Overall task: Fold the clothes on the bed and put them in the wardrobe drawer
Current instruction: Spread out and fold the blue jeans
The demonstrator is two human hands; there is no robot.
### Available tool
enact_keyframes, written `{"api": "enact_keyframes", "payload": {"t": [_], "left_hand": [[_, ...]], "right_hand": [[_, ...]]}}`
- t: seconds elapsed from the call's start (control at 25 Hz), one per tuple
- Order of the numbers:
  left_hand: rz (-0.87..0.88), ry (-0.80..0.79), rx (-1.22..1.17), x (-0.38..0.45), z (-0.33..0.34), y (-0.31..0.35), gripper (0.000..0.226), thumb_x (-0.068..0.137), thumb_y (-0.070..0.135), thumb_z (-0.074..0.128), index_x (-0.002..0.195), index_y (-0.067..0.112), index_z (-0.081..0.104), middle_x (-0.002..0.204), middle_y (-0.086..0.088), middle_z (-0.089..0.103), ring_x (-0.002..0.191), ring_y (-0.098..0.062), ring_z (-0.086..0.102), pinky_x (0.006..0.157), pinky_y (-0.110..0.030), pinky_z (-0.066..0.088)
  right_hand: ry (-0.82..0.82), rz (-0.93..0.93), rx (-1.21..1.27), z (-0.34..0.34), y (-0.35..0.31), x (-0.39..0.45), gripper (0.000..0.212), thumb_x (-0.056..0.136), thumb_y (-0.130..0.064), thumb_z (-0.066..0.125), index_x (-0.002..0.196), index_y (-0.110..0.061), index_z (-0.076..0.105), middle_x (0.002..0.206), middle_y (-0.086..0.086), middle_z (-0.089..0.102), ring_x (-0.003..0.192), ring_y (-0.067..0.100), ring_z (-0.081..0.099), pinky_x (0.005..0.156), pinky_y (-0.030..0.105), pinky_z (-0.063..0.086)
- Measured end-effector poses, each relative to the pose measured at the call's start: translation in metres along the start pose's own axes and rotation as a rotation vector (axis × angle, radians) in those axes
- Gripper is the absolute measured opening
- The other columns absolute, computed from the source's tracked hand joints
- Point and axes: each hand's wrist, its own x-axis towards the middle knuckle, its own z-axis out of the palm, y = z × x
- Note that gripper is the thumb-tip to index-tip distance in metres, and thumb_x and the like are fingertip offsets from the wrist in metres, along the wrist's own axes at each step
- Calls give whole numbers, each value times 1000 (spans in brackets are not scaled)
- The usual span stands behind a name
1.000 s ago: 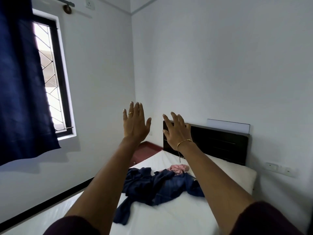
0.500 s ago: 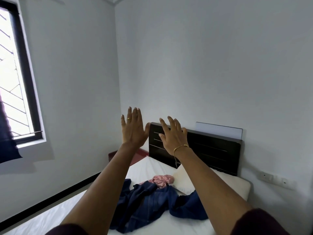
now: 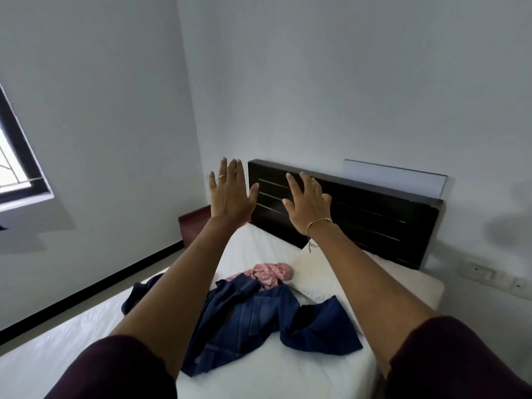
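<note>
Now both arms are stretched forward over the bed, and both hands are held up in the air with straight, spread fingers. The left hand holds nothing and wears a ring; the right hand also holds nothing and has a thin bracelet on the wrist. The hands are near each other but apart, well above the clothes.

On the white sheet lies a crumpled dark blue garment, not folded. The left forearm crosses in front of it and hides part of it. A small pink cloth lies bunched up, touching the far edge of the blue garment. Just beside the pink cloth is a white pillow, partly hidden behind the right forearm.

Behind the hands stands the black headboard against the wall. A red-brown side table is in the corner, beside the bed. A window is at the left edge, and wall sockets are at the right.
</note>
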Motion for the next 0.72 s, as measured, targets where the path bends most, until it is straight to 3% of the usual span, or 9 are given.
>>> {"api": "enact_keyframes", "payload": {"t": [0.2, 0.4, 0.52, 0.72], "left_hand": [[-92, -118, 36, 12, 100, -20, 67, 98, 42, 36, 148, 3, 15, 156, -10, 18, 146, -25, 2, 117, -46, 6], [-188, -295, 95, 12, 206, -53, 66, 97, 38, 41, 147, 2, 19, 153, -12, 24, 146, -27, 7, 116, -46, 10], [-201, -489, 201, -2, 261, -65, 66, 97, 40, 39, 147, 3, 17, 153, -10, 22, 146, -26, 6, 117, -46, 11], [-288, -650, 198, -33, 330, -70, 65, 97, 41, 39, 148, 6, 17, 154, -7, 21, 146, -24, 4, 117, -45, 10]], "right_hand": [[-198, -23, 78, 130, 21, 25, 59, 99, -39, 36, 149, -26, 9, 155, 9, 9, 141, 29, 14, 103, 47, 30], [-522, -16, 216, 264, 37, 31, 57, 96, -38, 43, 147, -26, 19, 153, 9, 11, 137, 28, 21, 106, 45, 29], [-788, 49, 235, 334, 55, 9, 62, 94, -38, 47, 147, -24, 19, 154, 11, 6, 137, 31, 22, 107, 44, 31], [-1025, 111, 223, 394, 73, -11, 67, 95, -43, 44, 150, -23, 11, 155, 11, 3, 138, 32, 21, 107, 43, 30]]}}
